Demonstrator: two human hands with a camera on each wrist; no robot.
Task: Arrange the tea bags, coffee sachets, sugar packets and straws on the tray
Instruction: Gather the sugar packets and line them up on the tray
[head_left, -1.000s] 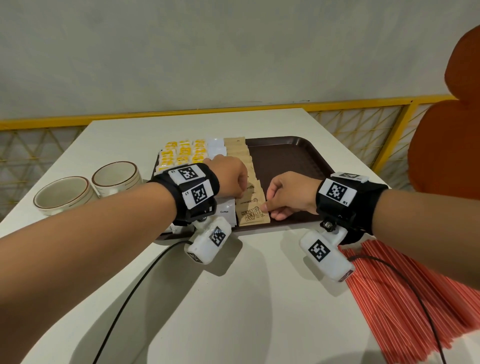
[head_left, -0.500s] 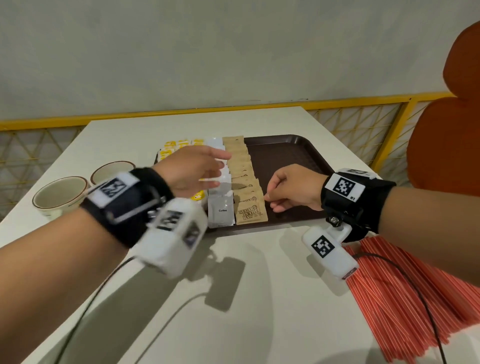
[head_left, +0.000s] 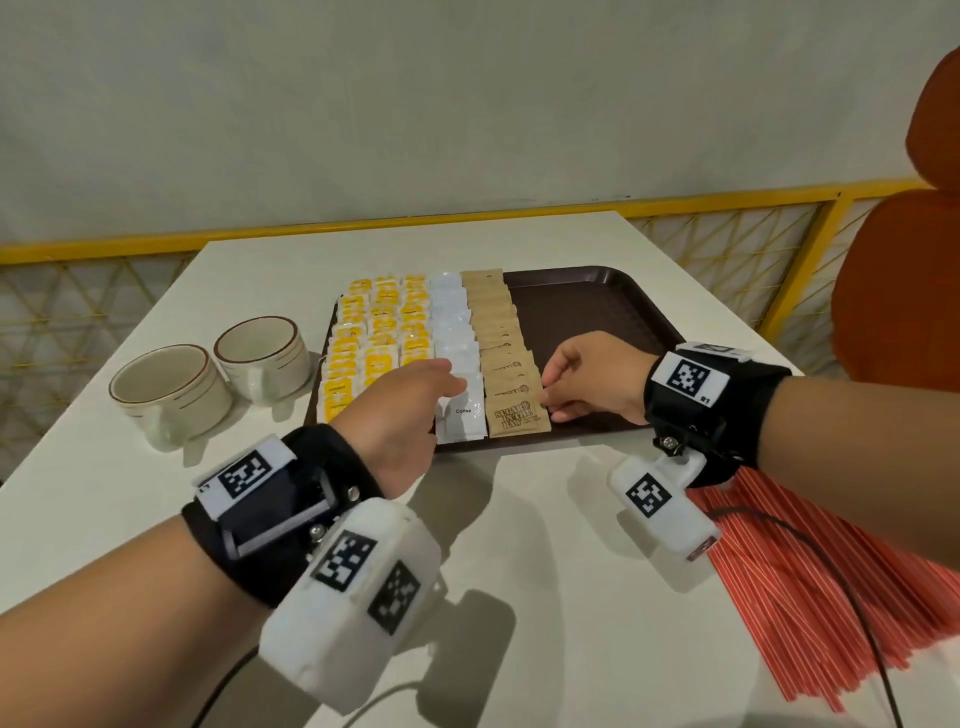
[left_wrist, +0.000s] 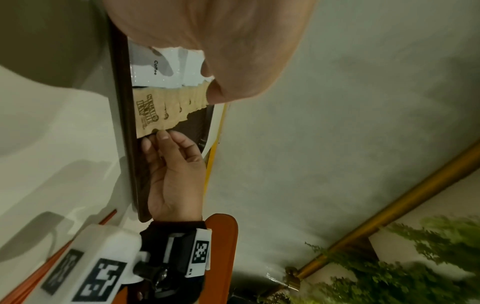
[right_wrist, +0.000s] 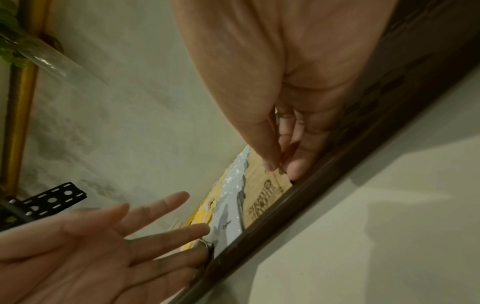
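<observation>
hands at the near edge of a half-filled tray

the white surface (head_left: 519, 571) carried everything, with a brown tray (head_left: 597, 312) lying toward its far side. the left part of the tray was filled with neat overlapping columns running from far to near: yellow tea bags (head_left: 374, 338) on the left, a column of white coffee sachets (head_left: 457, 353) beside them, and a column of tan sugar packets (head_left: 501, 343) next to that. the right part of the tray showed bare brown base.

a large fan of red straws (head_left: 810, 587) lay on the surface at the near right, off the tray. two cream cups (head_left: 208, 379) with brown rims stood side by side on the surface, just left of the tray.

the left hand (head_left: 402, 421) reached over the tray's near edge with its fingers (right_wrist: 166, 201) straight and spread, gripping nothing; in the right wrist view they hung over the tea bags and the nearest coffee sachet. whether any fingertip touched a packet could not be told.

the right hand (head_left: 592, 379) sat on the tray just right of the sugar column, fingers curled, thumb and fingertips pinching the right edge of the nearest sugar packets (left_wrist: 155, 115). the front packet (head_left: 517, 418), printed with dark lettering, lay flat against the tray's near rim, touching the front coffee sachet (head_left: 460, 415) on its left.
</observation>
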